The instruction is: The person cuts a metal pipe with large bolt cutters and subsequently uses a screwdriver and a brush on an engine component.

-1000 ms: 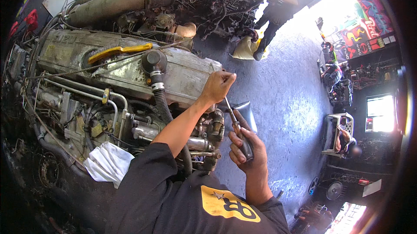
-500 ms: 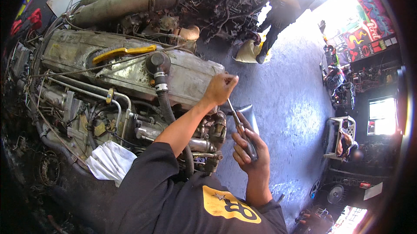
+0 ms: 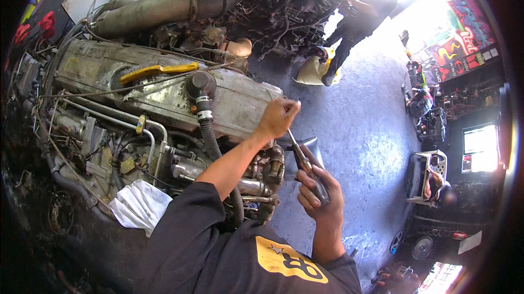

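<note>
My right hand point(image 3: 326, 201) is wrapped round the dark handle of a screwdriver point(image 3: 305, 166), whose thin metal shaft slants up and left. At the shaft's upper end, my left hand point(image 3: 279, 118) is closed with its fingers pinched together. Whatever lies between those fingers is hidden. Both hands are just past the right end of a large engine's grey metal cover point(image 3: 240, 100). Behind the screwdriver shows a dark, shiny-faced flat piece point(image 3: 313, 149) that I cannot identify.
A yellow-handled brush point(image 3: 158, 71) lies on the engine cover, beside a ribbed black hose point(image 3: 207, 130). White cloth point(image 3: 140, 205) rests at the engine's near side. Beyond the blue-grey floor point(image 3: 376, 136) are a person in dark clothes point(image 3: 357, 18), a sack point(image 3: 312, 73) and a white chair point(image 3: 417, 179).
My right hand and the screwdriver have shifted slightly down and to the right. My left hand stays pinched at nearly the same spot, a little lower in view.
</note>
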